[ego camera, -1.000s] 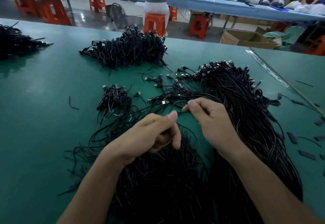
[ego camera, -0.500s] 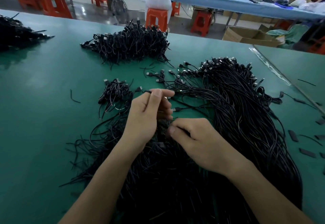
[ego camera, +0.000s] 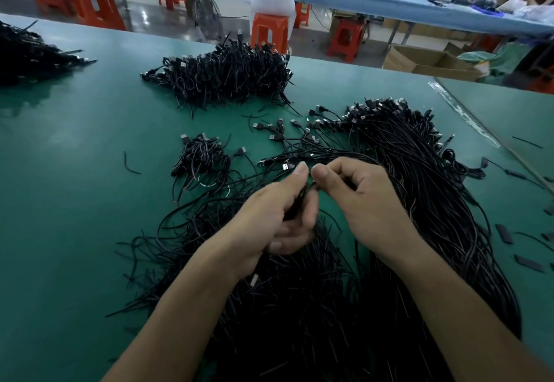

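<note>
Under both wrists: big heap of loose black cables (ego camera: 299, 306) on green table (ego camera: 60, 202). L hand (ego camera: 269, 220) curls round one black cable (ego camera: 299, 199). R hand (ego camera: 362, 202) pinches same cable right beside it, thumbs nearly touching. Just past fingertips: scattered USB plugs (ego camera: 271, 137). Left of L hand & a bit beyond: small coiled bundle (ego camera: 201, 157). Well beyond: bigger pile (ego camera: 224, 76).

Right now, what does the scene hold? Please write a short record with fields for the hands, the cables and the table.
left hand: grips a black cable
right hand: pinches the cable beside the left thumb
loose USB cables: large heap under and right of the hands
small bundle: left of the hands
far pile: near the far edge
table: green
</note>
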Tool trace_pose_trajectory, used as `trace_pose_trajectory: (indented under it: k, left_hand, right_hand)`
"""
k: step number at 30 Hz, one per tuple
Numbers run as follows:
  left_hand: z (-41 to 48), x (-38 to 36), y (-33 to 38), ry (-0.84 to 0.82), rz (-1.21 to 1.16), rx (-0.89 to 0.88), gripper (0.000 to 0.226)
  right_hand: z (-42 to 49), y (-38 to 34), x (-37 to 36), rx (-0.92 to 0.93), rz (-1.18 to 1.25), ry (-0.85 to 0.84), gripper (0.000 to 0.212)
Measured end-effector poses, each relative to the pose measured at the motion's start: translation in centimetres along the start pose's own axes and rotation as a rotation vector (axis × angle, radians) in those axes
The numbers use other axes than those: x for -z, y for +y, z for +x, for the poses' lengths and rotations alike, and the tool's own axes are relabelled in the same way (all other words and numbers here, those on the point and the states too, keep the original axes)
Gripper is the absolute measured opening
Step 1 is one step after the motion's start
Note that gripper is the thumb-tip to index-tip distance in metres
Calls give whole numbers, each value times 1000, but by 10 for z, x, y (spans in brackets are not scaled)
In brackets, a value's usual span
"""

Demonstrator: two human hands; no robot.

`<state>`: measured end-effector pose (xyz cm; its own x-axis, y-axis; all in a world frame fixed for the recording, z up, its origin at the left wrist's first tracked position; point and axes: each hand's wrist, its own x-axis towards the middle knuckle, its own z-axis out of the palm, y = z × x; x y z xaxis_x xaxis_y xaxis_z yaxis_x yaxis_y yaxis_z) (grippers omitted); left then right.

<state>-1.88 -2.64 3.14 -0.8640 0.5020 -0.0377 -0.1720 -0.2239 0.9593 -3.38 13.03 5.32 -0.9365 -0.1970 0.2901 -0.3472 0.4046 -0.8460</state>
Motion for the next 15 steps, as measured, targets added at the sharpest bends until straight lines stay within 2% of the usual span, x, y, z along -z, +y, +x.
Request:
trace_pose_trajectory:
  k: [5, 8, 11, 13, 15]
  left_hand:
    - [4, 8, 4, -25, -466, -167, 46]
    - [7, 10, 1, 95, -522, -287, 44]
    - [10, 11, -5, 285, -307, -428, 42]
    - [11, 14, -9, 483, 82, -481, 38]
    - [8, 15, -9, 505, 417, -427, 31]
  right_hand:
    - [-10, 5, -8, -60, -73, -205, 38]
    - [-19, 2, -9, -57, -190, -328, 39]
    - [-22, -6, -5, -76, -224, -411, 41]
    - [-22, -12, -1, -48, -244, -436, 39]
    - [-19, -16, 5, 18, -264, -390, 28]
